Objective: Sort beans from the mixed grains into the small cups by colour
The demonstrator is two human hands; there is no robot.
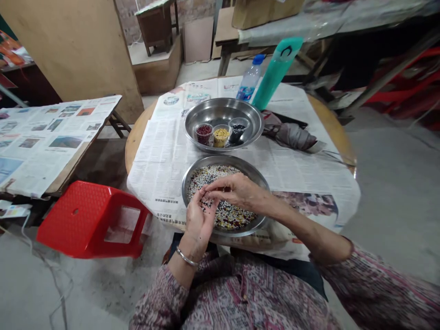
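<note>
My left hand is cupped palm up over the near metal basin, with a few small dark beans and pale grains in it. Thumb and fingers of my right hand are pinched together just above the left palm; what lies between the fingertips is too small to make out. Below both hands, the basin holds a mix of white grains with yellow, black and dark red beans. A second metal basin behind it contains a cup of red beans, a cup of yellow beans and a cup of black beans.
Newspaper covers the round table. Toward its back stand a water bottle and a tall teal container, with a folded grey umbrella to the right. A red stool is at the left, beside another newspaper-covered table.
</note>
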